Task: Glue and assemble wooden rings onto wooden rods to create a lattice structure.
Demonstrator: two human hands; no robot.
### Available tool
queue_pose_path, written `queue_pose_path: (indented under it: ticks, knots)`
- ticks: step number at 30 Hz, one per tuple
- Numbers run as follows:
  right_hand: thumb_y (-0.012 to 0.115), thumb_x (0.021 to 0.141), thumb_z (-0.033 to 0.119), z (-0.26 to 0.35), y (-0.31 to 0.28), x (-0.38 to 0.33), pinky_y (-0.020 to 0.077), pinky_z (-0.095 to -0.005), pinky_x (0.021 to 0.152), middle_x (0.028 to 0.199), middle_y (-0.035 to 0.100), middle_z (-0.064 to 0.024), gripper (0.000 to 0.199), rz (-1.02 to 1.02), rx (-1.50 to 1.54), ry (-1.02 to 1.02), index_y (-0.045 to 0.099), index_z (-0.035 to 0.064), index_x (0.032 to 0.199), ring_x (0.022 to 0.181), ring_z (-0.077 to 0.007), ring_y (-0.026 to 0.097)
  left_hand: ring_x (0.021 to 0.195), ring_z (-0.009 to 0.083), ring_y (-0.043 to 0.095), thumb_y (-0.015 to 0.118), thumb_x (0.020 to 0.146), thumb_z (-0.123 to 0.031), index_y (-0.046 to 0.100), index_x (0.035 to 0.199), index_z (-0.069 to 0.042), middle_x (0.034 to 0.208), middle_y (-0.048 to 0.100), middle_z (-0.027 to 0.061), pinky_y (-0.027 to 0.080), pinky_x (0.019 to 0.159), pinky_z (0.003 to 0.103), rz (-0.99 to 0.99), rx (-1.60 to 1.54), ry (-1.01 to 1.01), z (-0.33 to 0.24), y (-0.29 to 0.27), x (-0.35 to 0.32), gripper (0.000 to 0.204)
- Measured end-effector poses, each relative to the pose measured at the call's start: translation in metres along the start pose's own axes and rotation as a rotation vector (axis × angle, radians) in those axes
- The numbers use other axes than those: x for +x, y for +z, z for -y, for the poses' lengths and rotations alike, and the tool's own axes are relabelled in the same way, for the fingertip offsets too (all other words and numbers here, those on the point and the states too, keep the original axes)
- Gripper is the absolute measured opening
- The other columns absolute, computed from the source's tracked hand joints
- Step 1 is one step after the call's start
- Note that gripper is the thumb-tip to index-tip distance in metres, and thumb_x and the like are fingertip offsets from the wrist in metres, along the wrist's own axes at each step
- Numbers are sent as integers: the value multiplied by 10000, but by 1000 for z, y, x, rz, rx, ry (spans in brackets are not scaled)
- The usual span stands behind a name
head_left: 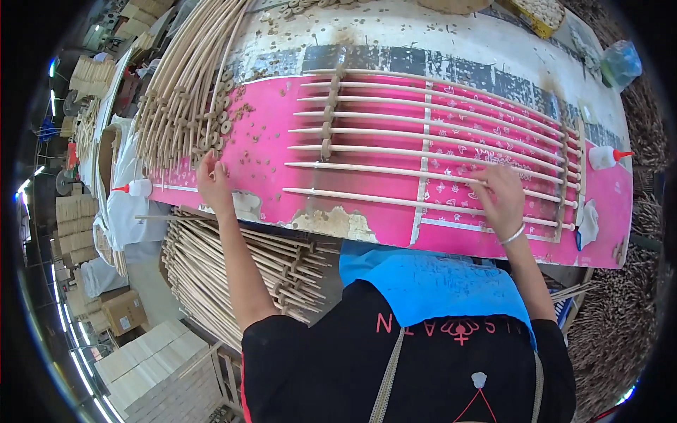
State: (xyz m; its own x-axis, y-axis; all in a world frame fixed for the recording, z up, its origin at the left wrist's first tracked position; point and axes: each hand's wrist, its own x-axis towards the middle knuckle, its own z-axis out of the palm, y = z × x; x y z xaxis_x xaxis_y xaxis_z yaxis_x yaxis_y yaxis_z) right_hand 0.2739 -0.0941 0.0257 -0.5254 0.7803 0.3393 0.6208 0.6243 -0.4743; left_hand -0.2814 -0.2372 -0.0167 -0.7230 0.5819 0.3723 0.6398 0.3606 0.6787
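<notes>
Several long pale wooden sticks with pointed left ends lie parallel across the pink table covering. Brown wooden rings line up near the left ends of most of them; the two nearest sticks show none there. My right hand, with a bracelet at its wrist, has its fingertips closed on the second-nearest stick. My left hand hovers at the table's left part, just below a heap of loose brown rings. Its thumb and fingers are apart, and I see nothing held between them.
A big bundle of sticks with rings lies at the far left. More ringed sticks are stacked below the table edge. White glue bottles with red tips stand at right and left. A crumpled white cloth lies near the right edge.
</notes>
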Motion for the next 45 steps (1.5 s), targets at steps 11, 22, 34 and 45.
queue_pose_path:
  ticks: [11, 22, 34, 45]
  knots:
    - [724, 829, 117, -3, 19, -4, 447, -405, 824, 940, 630, -76, 195, 99, -82, -33, 734, 66, 1017, 952, -272, 590, 1028, 327, 617, 684, 884, -132, 670, 1240, -103, 1113, 628, 108, 490, 899, 439, -29, 501, 216, 3, 12, 33, 357]
    - [698, 836, 7, 7, 5, -1, 503, -354, 677, 909, 631, -124, 123, 120, 153, 102, 685, 6, 958, 800, -268, 641, 1013, 323, 613, 758, 751, -74, 666, 1049, -153, 1038, 633, 75, 504, 840, 442, 205, 775, 414, -8, 39, 87, 321]
    - [702, 852, 22, 6, 6, 5, 509, -367, 712, 906, 653, -113, 127, 63, 236, 135, 696, 20, 980, 825, -271, 651, 1048, 151, 671, 572, 1036, -146, 600, 1324, -15, 1191, 681, 80, 534, 864, 273, 558, -1022, -527, -76, 28, -12, 318]
    - [713, 841, 41, 11, 6, 7, 514, -379, 703, 899, 643, -120, 147, 57, 191, 19, 692, 32, 987, 834, -286, 652, 1021, 142, 673, 601, 1024, -147, 519, 1414, -36, 1135, 687, 68, 535, 852, 261, 593, -997, -538, -111, 25, -53, 413]
